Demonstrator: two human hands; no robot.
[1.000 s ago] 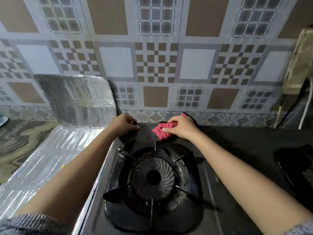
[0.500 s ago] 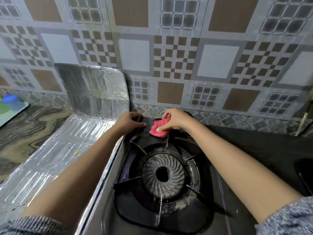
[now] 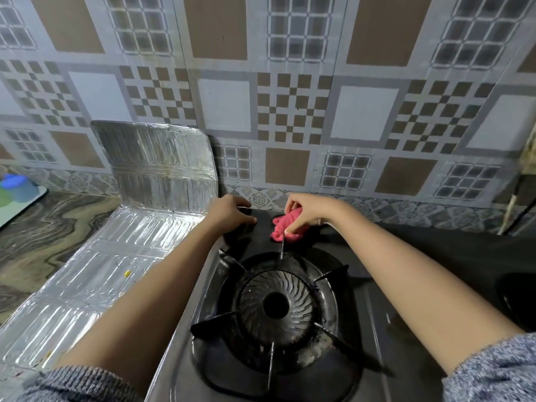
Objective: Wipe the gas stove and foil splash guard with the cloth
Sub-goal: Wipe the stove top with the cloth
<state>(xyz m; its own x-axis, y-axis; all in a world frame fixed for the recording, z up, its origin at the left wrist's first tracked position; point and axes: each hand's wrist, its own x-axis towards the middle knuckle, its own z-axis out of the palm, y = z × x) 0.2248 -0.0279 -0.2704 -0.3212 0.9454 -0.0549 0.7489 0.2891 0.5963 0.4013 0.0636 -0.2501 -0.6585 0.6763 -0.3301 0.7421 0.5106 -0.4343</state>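
Observation:
The black gas stove (image 3: 412, 256) fills the lower middle, with its round burner (image 3: 275, 306) and pan supports between my forearms. A bunched pink cloth (image 3: 282, 227) lies on the stove's back edge, just behind the burner. My right hand (image 3: 310, 210) presses down on the cloth with fingers gripping it. My left hand (image 3: 232, 211) rests curled on the stove's back-left corner, holding nothing. The silver foil splash guard (image 3: 156, 163) stands against the wall at left, and its lower panel (image 3: 95, 271) lies flat beside the stove.
Patterned wall tiles (image 3: 290, 105) rise right behind the stove. A marbled counter (image 3: 43, 227) extends left, with a blue and green object (image 3: 14, 187) at its far edge. A second burner recess (image 3: 519, 294) shows at the right edge. A small yellow speck (image 3: 126, 274) lies on the flat foil.
My right hand has slid the cloth a little leftward along the stove's back edge. My left hand stays on the back-left corner. The camera view has shifted right and closer.

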